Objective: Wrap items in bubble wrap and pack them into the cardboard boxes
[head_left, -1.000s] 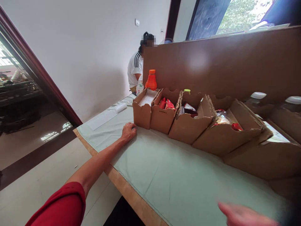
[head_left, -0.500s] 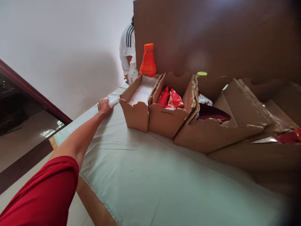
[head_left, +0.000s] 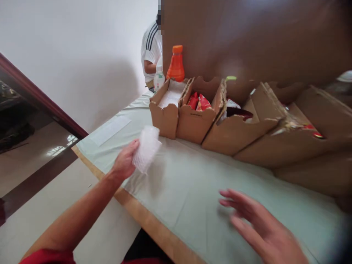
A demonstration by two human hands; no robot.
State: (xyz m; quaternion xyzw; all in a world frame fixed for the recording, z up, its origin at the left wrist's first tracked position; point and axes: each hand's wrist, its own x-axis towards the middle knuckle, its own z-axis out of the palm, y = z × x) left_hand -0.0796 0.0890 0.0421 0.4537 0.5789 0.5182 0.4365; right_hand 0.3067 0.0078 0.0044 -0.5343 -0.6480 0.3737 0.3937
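Note:
My left hand [head_left: 125, 160] grips a piece of white bubble wrap [head_left: 146, 148] and holds it above the pale green tablecloth [head_left: 187, 190]. Thumb and fingers close on its left edge. At the lower right, my right hand [head_left: 258, 223] hovers over the cloth, slightly blurred, with fingers apart and nothing in it. Beyond the bubble wrap stands a cardboard bin [head_left: 164, 119] with more bubble wrap sheets [head_left: 173, 93] inside. The bin beside it holds red snack packets [head_left: 199, 102].
More cardboard bins [head_left: 244, 128] run along the back to the right, before a tall brown board [head_left: 233, 36]. An orange bottle [head_left: 176, 66] and a clear bottle [head_left: 158, 79] stand behind. A flat white sheet [head_left: 111, 130] lies at the left. A person in a white shirt [head_left: 151, 46] is beyond.
My left hand has lifted the bubble wrap off the table's far left and brought it nearer and to the right. My right hand has come into view at the lower right.

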